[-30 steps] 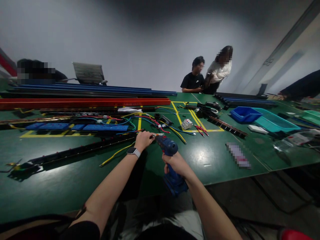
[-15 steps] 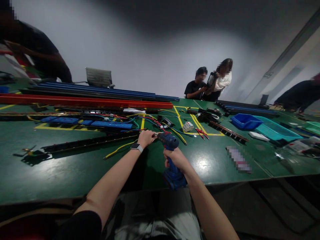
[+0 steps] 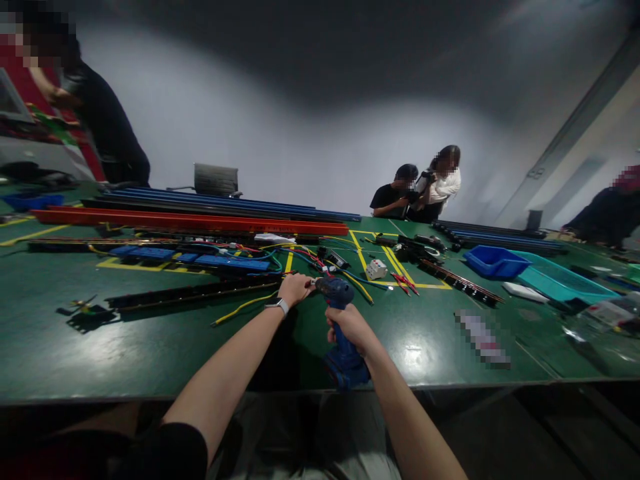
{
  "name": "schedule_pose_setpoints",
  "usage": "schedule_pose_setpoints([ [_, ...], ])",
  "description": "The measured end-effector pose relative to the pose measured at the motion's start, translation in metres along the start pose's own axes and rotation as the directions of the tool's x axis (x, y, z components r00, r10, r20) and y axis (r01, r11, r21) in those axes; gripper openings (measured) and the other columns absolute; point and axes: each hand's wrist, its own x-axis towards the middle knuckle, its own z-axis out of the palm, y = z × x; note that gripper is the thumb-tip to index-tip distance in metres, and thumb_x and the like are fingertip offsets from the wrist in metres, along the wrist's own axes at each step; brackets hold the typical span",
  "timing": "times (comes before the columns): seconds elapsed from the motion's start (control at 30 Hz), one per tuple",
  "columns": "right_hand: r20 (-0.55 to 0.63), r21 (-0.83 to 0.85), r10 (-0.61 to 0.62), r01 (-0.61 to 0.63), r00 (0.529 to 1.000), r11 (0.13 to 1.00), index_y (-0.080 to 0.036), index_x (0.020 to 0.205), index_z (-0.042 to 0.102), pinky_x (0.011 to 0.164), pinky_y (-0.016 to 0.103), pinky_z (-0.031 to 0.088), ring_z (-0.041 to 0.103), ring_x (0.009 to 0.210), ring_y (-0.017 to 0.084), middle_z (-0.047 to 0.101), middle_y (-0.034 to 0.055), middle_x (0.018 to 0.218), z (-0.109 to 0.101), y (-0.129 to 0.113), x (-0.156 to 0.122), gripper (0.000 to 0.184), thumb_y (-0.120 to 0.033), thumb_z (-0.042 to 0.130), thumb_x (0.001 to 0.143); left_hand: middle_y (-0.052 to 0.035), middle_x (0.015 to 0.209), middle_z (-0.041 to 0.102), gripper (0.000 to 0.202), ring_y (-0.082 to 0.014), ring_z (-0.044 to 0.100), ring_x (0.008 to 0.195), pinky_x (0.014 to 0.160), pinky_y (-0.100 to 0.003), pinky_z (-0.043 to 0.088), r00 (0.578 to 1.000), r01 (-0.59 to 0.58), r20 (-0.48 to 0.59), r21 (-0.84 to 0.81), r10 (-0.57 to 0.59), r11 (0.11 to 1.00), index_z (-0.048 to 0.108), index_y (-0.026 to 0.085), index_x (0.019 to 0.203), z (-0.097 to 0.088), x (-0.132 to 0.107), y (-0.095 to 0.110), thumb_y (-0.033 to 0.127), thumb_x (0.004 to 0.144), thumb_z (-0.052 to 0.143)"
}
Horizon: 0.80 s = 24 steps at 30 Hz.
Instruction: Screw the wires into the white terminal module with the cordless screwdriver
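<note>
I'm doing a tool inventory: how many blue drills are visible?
1: the drill gripped in the right hand, pointing toward the left hand. Others may be hidden.

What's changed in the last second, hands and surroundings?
The view tilted up, so the table sits lower in the picture. The co-worker at far left has risen from a low bend. No visible grasp or release: the right hand still grips the blue drill, the left hand stays at its front end.

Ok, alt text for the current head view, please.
A bare right hand grips a blue drill, its front end close to the left hand, at a green table holding wires, a long red bar and a blue bin.
</note>
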Motion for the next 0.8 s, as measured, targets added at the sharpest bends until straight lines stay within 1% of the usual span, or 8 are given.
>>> schedule_pose_setpoints([
  [0.17,-0.017,0.027,0.0,0.001,1.0,1.0,-0.018,0.064,0.049,0.039,0.021,0.037,0.058,0.039,0.013,0.051,-0.0039,0.055,0.0002,-0.0001,-0.0005,0.016,-0.028,0.056,0.074,-0.0107,0.092,0.075,0.044,-0.0262,0.067,0.09,0.075,-0.034,0.041,1.0,-0.001,0.002,0.006,0.0,1.0,0.074,0.023,0.091,-0.0011,-0.0004,0.0013,0.054,0.093,0.043],
  [0.37,-0.032,0.021,0.031,-0.03,0.999,0.999,-0.018,0.064,0.05,0.039,0.022,0.038,0.058,0.039,0.014,0.052,-0.0034,0.053,-0.0007,0.0002,0.0014,0.014,-0.027,0.057,0.073,-0.0096,0.094,0.074,0.042,-0.0255,0.067,0.092,0.078,-0.034,0.042,1.0,0.005,-0.003,0.021,-0.005,1.0,0.075,0.025,0.096,0.0008,0.0003,0.0009,0.054,0.093,0.045],
  [0.5,-0.028,0.037,0.019,-0.018,0.999,0.999,-0.018,0.067,0.051,0.039,0.021,0.038,0.058,0.039,0.013,0.053,-0.0039,0.055,-0.0002,-0.0002,0.0009,0.012,-0.027,0.057,0.072,-0.0094,0.094,0.075,0.041,-0.0261,0.067,0.092,0.078,-0.034,0.042,1.0,-0.003,0.0,0.012,0.003,1.0,0.075,0.026,0.097,0.0013,0.0008,0.0002,0.054,0.093,0.045],
  [0.63,-0.032,0.055,0.03,-0.028,0.999,0.998,-0.018,0.064,0.049,0.04,0.022,0.04,0.057,0.038,0.012,0.051,-0.0042,0.054,0.001,-0.0009,-0.0005,0.015,-0.028,0.058,0.072,-0.01,0.093,0.075,0.043,-0.0265,0.067,0.092,0.078,-0.035,0.042,1.0,0.008,-0.015,-0.004,-0.008,1.0,0.075,0.026,0.098,0.0015,0.0006,-0.0007,0.056,0.092,0.045],
  [0.8,-0.055,0.014,0.024,-0.023,0.998,1.0,-0.018,0.063,0.049,0.04,0.021,0.038,0.057,0.039,0.012,0.051,-0.0035,0.055,0.0032,-0.002,-0.0013,0.016,-0.028,0.058,0.072,-0.0108,0.094,0.075,0.044,-0.0261,0.067,0.093,0.079,-0.035,0.042,1.0,0.015,-0.013,0.005,-0.015,1.0,0.076,0.025,0.096,0.0027,0.0008,-0.0027,0.057,0.092,0.046],
])
